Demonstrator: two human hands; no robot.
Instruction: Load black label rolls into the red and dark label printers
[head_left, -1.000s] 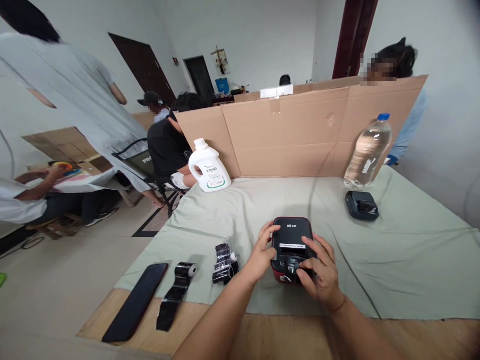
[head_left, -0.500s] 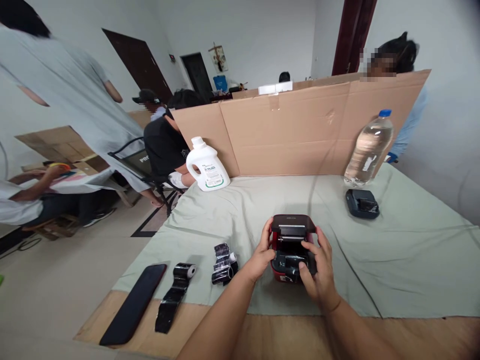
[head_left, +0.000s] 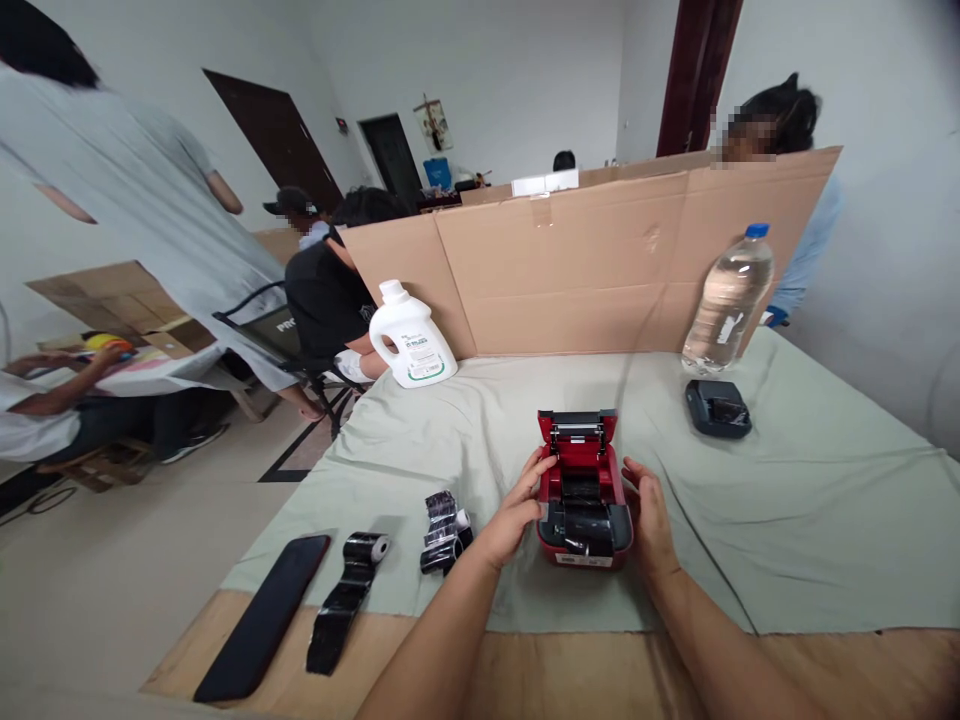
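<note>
A small red and black label printer (head_left: 568,552) stands on the cloth in front of me with its lid (head_left: 577,430) tipped up and back. Glossy black film (head_left: 588,528) lies across its front, running from inside the red bay. Along the printer's left side, my left hand (head_left: 517,505) grips its edge with fingertips and thumb. Beside the right wall is my right hand (head_left: 651,515), fingers loosely extended; whether it touches the wall is hard to tell. Left of the printer lie a crumpled strip of black film with a white core (head_left: 444,535) and an unrolled black film roll (head_left: 349,590).
A dark phone-like slab (head_left: 262,620) lies at the table's left front. Further back stand a white jug (head_left: 412,340), a water bottle (head_left: 727,305) and a dark box-shaped device (head_left: 716,408). A cardboard screen (head_left: 570,270) borders the far edge. Other people are beyond it and at left.
The printer's lid has swung further back, showing the red interior. My right hand has moved off the printer's top to its right side; my left hand stays at the left side.
</note>
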